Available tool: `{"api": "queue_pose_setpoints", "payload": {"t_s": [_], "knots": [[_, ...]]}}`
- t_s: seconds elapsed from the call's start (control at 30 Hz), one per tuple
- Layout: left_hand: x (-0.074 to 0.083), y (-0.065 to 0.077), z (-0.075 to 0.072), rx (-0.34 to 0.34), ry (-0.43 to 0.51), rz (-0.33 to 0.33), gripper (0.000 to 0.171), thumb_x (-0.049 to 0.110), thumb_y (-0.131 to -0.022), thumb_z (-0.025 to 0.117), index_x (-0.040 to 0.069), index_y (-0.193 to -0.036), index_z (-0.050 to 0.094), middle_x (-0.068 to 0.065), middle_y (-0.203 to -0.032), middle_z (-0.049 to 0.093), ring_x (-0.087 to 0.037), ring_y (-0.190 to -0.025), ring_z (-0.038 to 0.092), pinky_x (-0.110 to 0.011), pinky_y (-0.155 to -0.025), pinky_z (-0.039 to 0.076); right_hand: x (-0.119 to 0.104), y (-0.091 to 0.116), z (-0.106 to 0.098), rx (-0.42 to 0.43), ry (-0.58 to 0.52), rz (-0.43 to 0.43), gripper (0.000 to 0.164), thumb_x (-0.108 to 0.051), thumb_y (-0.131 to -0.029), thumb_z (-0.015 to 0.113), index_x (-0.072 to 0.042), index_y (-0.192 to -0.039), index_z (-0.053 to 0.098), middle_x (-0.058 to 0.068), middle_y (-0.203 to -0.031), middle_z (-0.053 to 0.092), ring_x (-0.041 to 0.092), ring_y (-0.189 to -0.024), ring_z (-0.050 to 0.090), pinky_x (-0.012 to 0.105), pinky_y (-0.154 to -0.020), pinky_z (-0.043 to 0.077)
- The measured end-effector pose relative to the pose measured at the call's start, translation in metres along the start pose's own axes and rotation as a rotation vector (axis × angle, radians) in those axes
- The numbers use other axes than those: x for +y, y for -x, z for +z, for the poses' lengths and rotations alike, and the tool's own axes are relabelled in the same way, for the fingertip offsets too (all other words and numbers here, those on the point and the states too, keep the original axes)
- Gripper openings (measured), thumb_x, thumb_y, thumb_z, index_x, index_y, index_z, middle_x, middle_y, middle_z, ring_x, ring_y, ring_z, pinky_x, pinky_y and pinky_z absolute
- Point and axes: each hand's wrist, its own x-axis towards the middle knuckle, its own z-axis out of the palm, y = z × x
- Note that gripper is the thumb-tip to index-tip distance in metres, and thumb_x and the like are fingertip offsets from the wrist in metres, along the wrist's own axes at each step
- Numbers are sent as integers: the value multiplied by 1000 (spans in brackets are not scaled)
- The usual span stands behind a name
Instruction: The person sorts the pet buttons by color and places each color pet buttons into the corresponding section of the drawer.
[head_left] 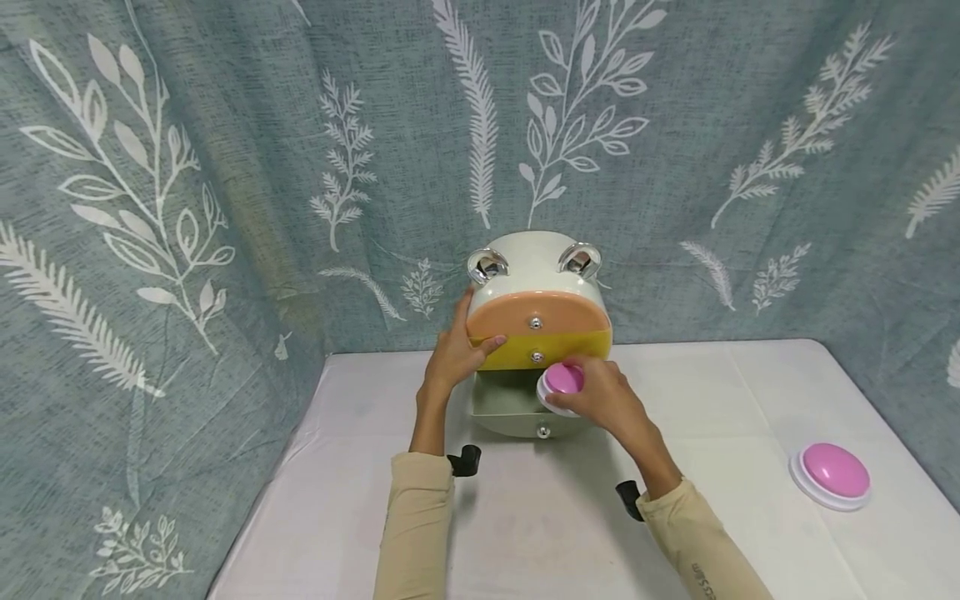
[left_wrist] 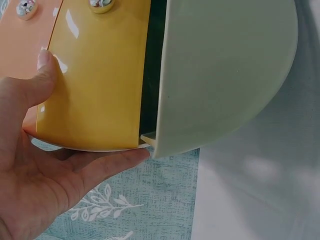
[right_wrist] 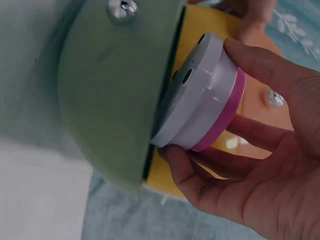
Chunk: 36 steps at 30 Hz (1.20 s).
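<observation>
A small drawer cabinet [head_left: 536, 287] has a white top with two shiny rings, an orange drawer [head_left: 501, 314], a yellow drawer [left_wrist: 100, 85] and a pale green bottom drawer [right_wrist: 115, 90] that is pulled out. My left hand [head_left: 453, 357] holds the cabinet by its left side, thumb on the front at the orange and yellow drawers, fingers along the side. My right hand [head_left: 606, 393] grips a round pink-and-white push button [head_left: 561, 381] by its rim. In the right wrist view, the button [right_wrist: 207, 95] is tilted at the green drawer's opening, its underside towards the drawer.
Another pink-and-white push button [head_left: 834, 473] lies on the white-covered table [head_left: 720, 475] at the right. A blue-green curtain [head_left: 660, 167] with white leaf prints hangs close behind the cabinet and along both sides. Black wrist mounts [head_left: 467, 461] stick out beside the sleeves.
</observation>
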Motion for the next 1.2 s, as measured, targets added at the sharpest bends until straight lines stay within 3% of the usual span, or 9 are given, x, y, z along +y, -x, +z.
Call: {"api": "queue_pose_setpoints", "payload": {"t_s": [0.17, 0.3, 0.5, 0.73, 0.93, 1.1, 1.2], "knots": [[-1, 0, 0, 5, -7, 9, 102, 44, -95, 76, 28, -170, 9, -32, -141, 62, -49, -107, 73, -58, -84, 59, -2, -8, 17, 53, 4, -72, 40, -18, -82, 88, 1, -115, 75, 15, -107, 77, 30, -94, 70, 50, -90, 58], [-2, 0, -1, 4, -16, 8, 102, 46, -94, 76, 29, -170, 9, -32, -137, 65, -48, -101, 75, -55, -79, 59, -5, -13, 27, 92, 7, -62, 35, -19, -82, 89, 0, -109, 76, 13, -100, 78, 28, -88, 68, 46, -86, 58], [-2, 0, -1, 17, -16, 14, 101, 45, -95, 76, 30, -169, 10, -33, -136, 65, -48, -97, 75, -54, -76, 58, -12, -21, 46, 111, 9, 15, 43, -28, -81, 91, 0, -110, 76, 12, -101, 78, 26, -88, 68, 43, -84, 57], [-2, 0, 2, 16, -12, 9, 101, 45, -94, 76, 28, -169, 11, -32, -135, 66, -42, -91, 74, -49, -73, 57, -9, -28, 74, 109, 45, 123, 46, -39, -73, 96, -5, -86, 68, 7, -76, 69, 20, -66, 60, 31, -60, 44], [0, 1, 3, 26, -19, 24, 101, 43, -94, 77, 27, -169, 12, -32, -132, 67, -39, -83, 72, -47, -69, 56, -7, -31, 84, 136, 61, 105, 47, -35, -68, 100, -5, -85, 69, 9, -76, 71, 21, -65, 62, 32, -60, 47], [-1, 1, 2, 22, -20, 14, 101, 44, -94, 77, 28, -169, 11, -32, -137, 64, -43, -95, 74, -53, -78, 58, -6, -33, 79, 48, 31, 72, 36, -28, -78, 94, -1, -94, 75, 7, -82, 73, 18, -71, 61, 30, -66, 48], [-1, 2, 2, 16, -14, 4, 101, 45, -94, 76, 29, -169, 10, -32, -140, 63, -48, -103, 73, -57, -83, 58, -4, -32, 71, -59, 47, 22, 25, -25, -90, 84, -2, -95, 76, 2, -72, 60, 15, -69, 51, 28, -65, 40]]}}
